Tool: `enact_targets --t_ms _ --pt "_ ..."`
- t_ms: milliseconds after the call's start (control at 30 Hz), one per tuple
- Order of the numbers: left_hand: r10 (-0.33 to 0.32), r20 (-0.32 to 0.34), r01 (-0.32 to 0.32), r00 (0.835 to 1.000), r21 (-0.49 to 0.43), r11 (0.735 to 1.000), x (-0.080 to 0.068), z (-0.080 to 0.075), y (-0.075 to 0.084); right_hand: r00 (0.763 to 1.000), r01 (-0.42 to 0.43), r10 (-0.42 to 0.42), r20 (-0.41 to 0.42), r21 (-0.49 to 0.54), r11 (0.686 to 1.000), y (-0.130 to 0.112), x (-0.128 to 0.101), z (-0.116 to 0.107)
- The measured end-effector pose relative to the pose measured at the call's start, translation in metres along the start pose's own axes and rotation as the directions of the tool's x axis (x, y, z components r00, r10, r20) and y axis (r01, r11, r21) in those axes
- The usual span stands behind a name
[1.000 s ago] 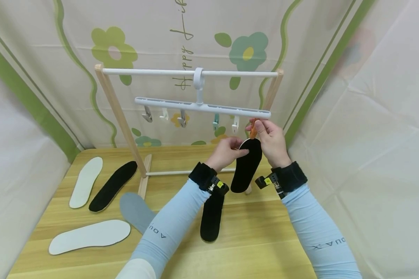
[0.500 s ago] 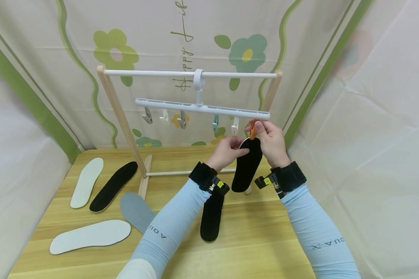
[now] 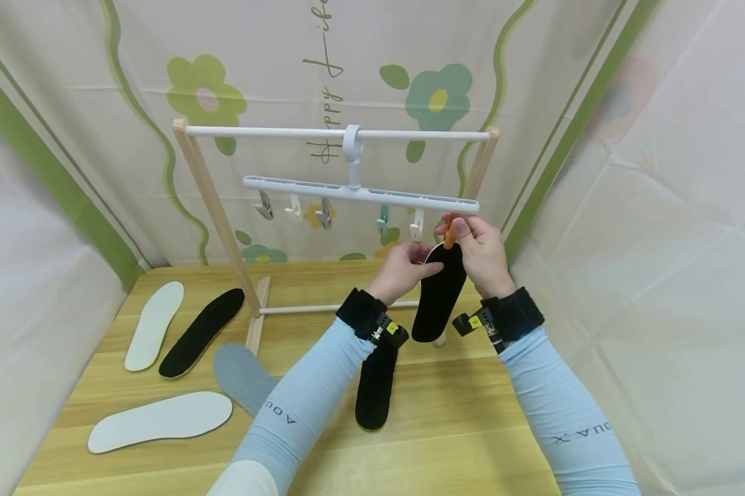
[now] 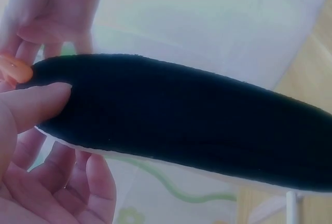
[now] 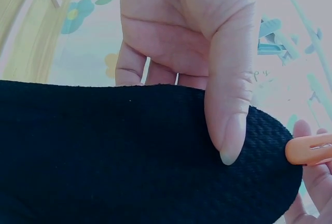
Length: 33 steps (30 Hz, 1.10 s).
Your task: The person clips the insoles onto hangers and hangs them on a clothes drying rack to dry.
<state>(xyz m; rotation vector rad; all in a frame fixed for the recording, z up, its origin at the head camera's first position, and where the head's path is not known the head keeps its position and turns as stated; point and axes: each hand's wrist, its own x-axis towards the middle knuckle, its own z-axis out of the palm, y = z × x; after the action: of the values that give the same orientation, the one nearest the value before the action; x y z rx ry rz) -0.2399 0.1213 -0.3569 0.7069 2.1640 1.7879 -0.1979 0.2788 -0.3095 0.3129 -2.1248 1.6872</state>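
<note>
Head view: nearest on the desk, in front of the wooden rack, lie a white insole, a grey insole and a black insole partly under the left forearm. Left of the rack's foot rest another black insole and a second white insole. Higher up, just below the right end of the white clip hanger that hangs from the rack, both hands hold the hanging black insole. The left hand grasps its upper part, thumb on the black face and fingers behind. The right hand pinches the orange clip at the insole's top edge; its thumb presses the fabric near the clip.

The clip seems to bite only the very edge, so I judge the insole could slip out and fall on the desk if the left hand lets go too early, or if the hanger swings.

Compared with one second ago, almost nothing changes: hands, insole and clip keep the same place under the hanger.
</note>
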Motion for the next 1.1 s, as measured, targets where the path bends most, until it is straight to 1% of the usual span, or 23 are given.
enact_targets --t_ms 167,300,567,933,1100 --pt "-0.002 -0.006 0.002 1.0 0.005 1.0 0.0009 0.0011 -0.001 1.0 0.003 -0.003 0.0 -0.005 1.0 0.0022 0.0007 -0.0002" --pt "-0.005 -0.013 0.005 1.0 -0.009 1.0 0.0018 0.0023 -0.0011 1.0 0.01 -0.01 -0.002 -0.01 1.0 0.0034 0.0016 0.0" --pt "0.007 -0.044 -0.008 0.999 -0.024 1.0 0.0034 0.0054 -0.0003 1.0 0.023 -0.023 -0.007 -0.017 1.0 0.0032 0.0025 0.0008" --pt "0.01 -0.078 -0.016 0.997 -0.075 0.997 0.008 0.0086 -0.0046 0.999 0.029 -0.029 -0.014 -0.01 1.0 0.0047 0.0031 0.002" --pt "0.01 -0.086 -0.017 0.996 -0.082 0.996 0.0081 0.009 -0.005 0.999 0.027 -0.028 -0.02 -0.017 0.999 0.0064 0.0038 0.002"
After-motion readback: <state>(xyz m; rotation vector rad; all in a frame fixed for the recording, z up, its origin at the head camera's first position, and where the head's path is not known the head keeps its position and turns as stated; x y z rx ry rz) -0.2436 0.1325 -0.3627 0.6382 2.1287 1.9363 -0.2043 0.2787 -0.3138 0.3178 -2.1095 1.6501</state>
